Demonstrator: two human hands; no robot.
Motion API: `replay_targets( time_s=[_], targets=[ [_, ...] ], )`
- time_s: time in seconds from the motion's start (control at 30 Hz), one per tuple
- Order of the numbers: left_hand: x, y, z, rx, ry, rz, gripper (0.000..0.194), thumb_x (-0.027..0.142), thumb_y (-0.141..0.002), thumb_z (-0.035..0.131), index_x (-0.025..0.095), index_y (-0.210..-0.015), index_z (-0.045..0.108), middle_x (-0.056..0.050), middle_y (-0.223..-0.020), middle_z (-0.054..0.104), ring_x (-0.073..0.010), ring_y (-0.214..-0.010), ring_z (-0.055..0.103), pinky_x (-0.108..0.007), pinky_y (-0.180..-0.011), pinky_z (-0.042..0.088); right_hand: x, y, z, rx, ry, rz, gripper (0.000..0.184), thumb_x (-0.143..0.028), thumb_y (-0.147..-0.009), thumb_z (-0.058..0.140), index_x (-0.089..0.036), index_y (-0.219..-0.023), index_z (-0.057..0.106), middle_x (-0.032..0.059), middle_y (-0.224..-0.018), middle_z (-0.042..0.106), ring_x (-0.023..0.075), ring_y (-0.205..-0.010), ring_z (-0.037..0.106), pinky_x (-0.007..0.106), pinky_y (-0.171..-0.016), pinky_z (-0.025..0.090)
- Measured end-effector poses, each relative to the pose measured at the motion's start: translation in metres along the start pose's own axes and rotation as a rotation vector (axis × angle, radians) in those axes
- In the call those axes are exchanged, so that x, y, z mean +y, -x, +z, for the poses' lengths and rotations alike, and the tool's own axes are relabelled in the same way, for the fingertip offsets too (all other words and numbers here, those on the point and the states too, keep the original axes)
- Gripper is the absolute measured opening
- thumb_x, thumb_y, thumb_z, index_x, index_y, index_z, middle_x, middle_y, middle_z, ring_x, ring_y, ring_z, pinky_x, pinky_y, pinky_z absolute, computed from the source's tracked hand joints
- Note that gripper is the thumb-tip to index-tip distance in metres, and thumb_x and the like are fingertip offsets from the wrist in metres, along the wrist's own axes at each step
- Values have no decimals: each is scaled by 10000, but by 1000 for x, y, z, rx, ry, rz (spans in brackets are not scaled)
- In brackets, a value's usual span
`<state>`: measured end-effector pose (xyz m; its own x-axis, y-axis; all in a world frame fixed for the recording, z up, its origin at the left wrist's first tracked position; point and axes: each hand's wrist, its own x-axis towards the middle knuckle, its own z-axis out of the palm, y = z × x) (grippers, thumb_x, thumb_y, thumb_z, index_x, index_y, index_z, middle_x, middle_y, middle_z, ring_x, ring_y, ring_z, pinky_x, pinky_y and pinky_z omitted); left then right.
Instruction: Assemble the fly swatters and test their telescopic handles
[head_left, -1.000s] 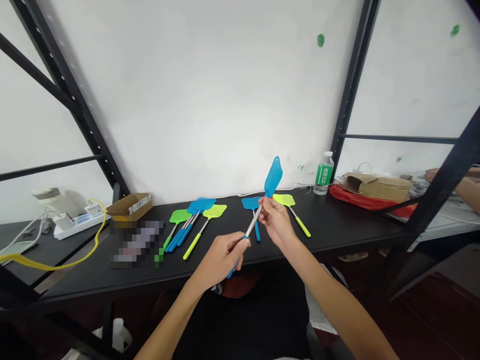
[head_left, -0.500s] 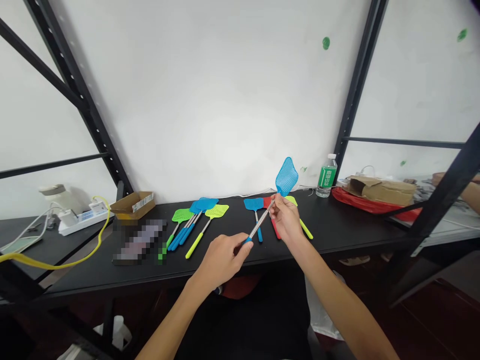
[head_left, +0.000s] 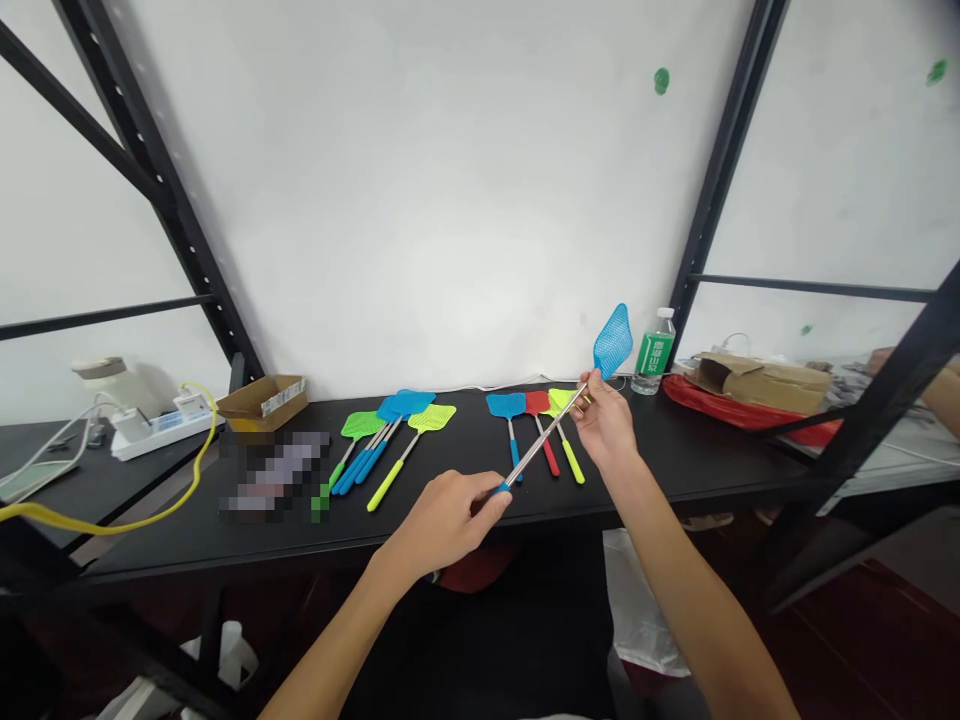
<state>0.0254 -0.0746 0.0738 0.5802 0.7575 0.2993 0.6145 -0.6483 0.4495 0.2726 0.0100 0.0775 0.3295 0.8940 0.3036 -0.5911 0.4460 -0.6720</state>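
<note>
A blue fly swatter (head_left: 613, 341) with a metal telescopic shaft is held slantwise above the black table. My left hand (head_left: 452, 515) is closed round its blue handle, most of which is hidden in the palm. My right hand (head_left: 604, 418) pinches the top of the shaft just below the mesh head. Behind the shaft lie a blue fly swatter (head_left: 507, 405), a red fly swatter (head_left: 538, 404) and a yellow-green fly swatter (head_left: 574, 458). Left of my hands lie a green swatter (head_left: 361, 425), several overlapping blue swatters (head_left: 409, 402) and a yellow-green swatter (head_left: 432, 418).
A water bottle (head_left: 655, 352) stands at the right, beside a cardboard box (head_left: 757, 383) on red plastic. On the left are an open small carton (head_left: 264, 404), a white power strip (head_left: 166, 432) and a yellow cable (head_left: 199, 465). Black rack posts (head_left: 727, 150) flank the table.
My right hand has moved right with the swatter head, and more of the metal shaft shows between my hands, so the swatter is longer. My left hand stays on the handle.
</note>
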Motion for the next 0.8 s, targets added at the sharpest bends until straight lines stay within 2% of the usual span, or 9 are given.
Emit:
replay_targets(
  time_s=[0.1,0.2,0.3,0.43,0.57,0.7,0.8],
  targets=[
    [-2,1,0,-1,-10,-30,346,411,-985,389,219,-712,480,32,-553,453,-148,-531,430,-268,-560,230,-1,3,4,-51,35,36,398,-531,-667,835,-204,-804,655,-42,-620,464,87,-518,452,217,-419,356],
    [-5,2,-2,7,-5,-72,226,381,-970,414,247,-894,579,43,-564,486,-158,-536,459,-260,-564,248,0,9,11,-150,87,100,429,-608,-733,742,-199,-843,673,-32,-611,475,100,-506,470,235,-422,352],
    [-8,1,-3,50,-14,-102,190,349,-958,427,265,-1010,589,50,-579,481,-160,-541,450,-261,-561,243,3,14,16,-238,149,99,429,-603,-771,705,-183,-860,699,-24,-597,500,101,-495,485,235,-426,334],
    [-13,-2,-3,129,-21,-133,178,337,-954,431,253,-964,588,43,-607,469,-155,-558,440,-268,-556,230,10,19,18,-310,284,82,450,-618,-786,680,-173,-838,719,-21,-559,516,101,-476,491,232,-429,323],
    [-19,-4,-1,198,-20,-155,236,405,-966,424,241,-937,591,41,-608,469,-152,-566,442,-268,-561,231,17,20,17,-360,378,109,523,-677,-783,640,-162,-804,727,-7,-547,547,104,-471,515,228,-438,348],
    [-24,-5,0,193,-32,-148,324,466,-979,400,232,-916,615,23,-625,519,-162,-595,474,-264,-569,240,24,20,16,-397,448,126,581,-721,-791,593,-156,-766,723,14,-551,578,110,-467,538,223,-431,359],
    [-26,-6,1,170,-59,-139,365,473,-994,368,232,-884,620,13,-624,540,-168,-597,490,-265,-574,247,28,17,14,-373,435,107,582,-727,-779,601,-158,-718,703,18,-553,586,110,-465,542,221,-426,361]
  ],
)
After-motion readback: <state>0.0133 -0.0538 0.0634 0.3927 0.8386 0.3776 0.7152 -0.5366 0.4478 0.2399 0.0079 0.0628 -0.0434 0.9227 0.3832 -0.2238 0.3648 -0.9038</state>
